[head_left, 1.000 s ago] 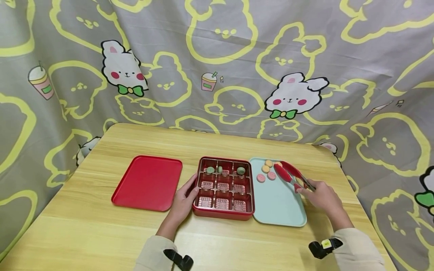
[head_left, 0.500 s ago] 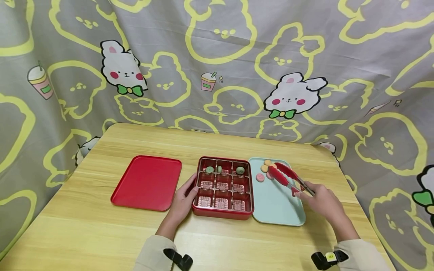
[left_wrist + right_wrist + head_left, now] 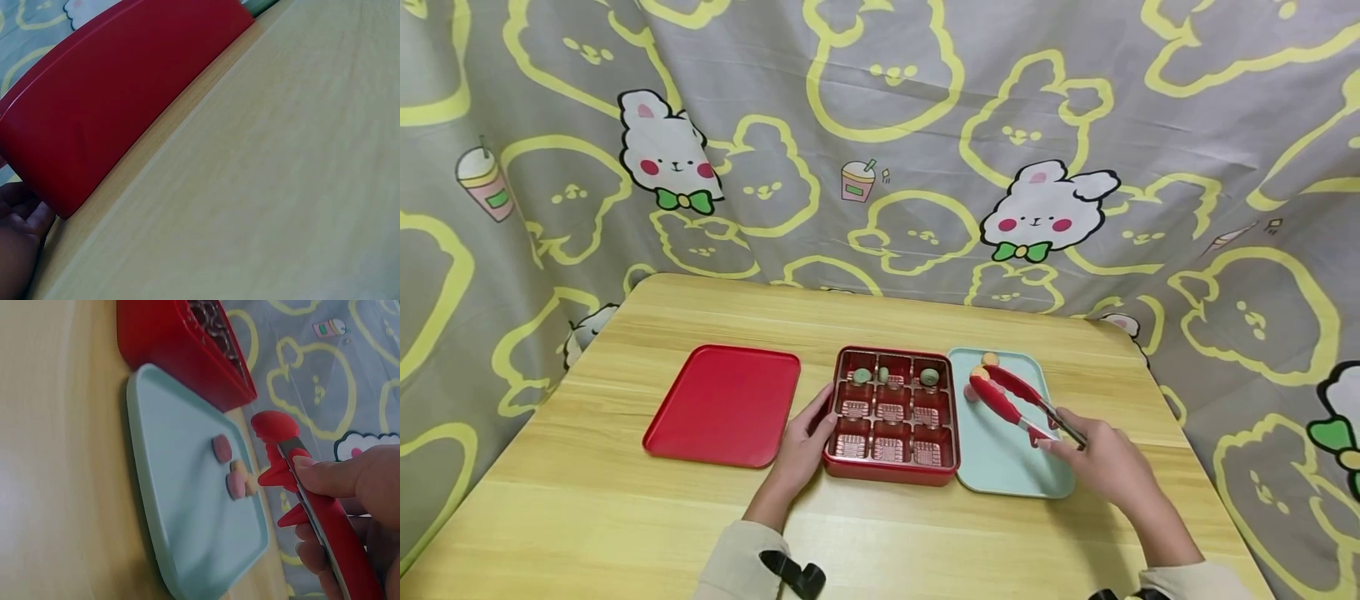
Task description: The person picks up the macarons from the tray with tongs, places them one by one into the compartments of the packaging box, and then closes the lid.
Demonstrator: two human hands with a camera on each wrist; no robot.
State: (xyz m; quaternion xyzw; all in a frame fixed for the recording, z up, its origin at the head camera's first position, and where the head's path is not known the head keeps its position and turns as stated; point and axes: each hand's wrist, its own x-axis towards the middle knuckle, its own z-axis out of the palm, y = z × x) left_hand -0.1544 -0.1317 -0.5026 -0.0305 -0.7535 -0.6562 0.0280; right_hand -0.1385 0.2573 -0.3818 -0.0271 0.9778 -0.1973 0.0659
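My right hand (image 3: 1108,458) grips red-and-metal tongs (image 3: 1000,396) over the pale green tray (image 3: 1011,458). At the tongs' tips shows a yellow macaron (image 3: 979,372); I cannot tell whether they pinch it. Another yellow macaron (image 3: 990,358) lies just beyond, and a pink macaron (image 3: 972,392) is partly behind the tongs. In the right wrist view, pink and yellow macarons (image 3: 235,485) lie together on the tray. My left hand (image 3: 801,450) rests along the left side of a red box (image 3: 891,475) with a divided insert. Green macarons (image 3: 928,377) stand in its back row of compartments.
A flat red lid (image 3: 726,408) lies left of the box on the wooden table (image 3: 647,533). The tray's left edge sits against the box's right side. A patterned curtain (image 3: 917,108) hangs behind the table's far edge.
My right hand and the tongs have moved left and slightly toward me, from the tray's back right to near the box. My left hand stays at the box.
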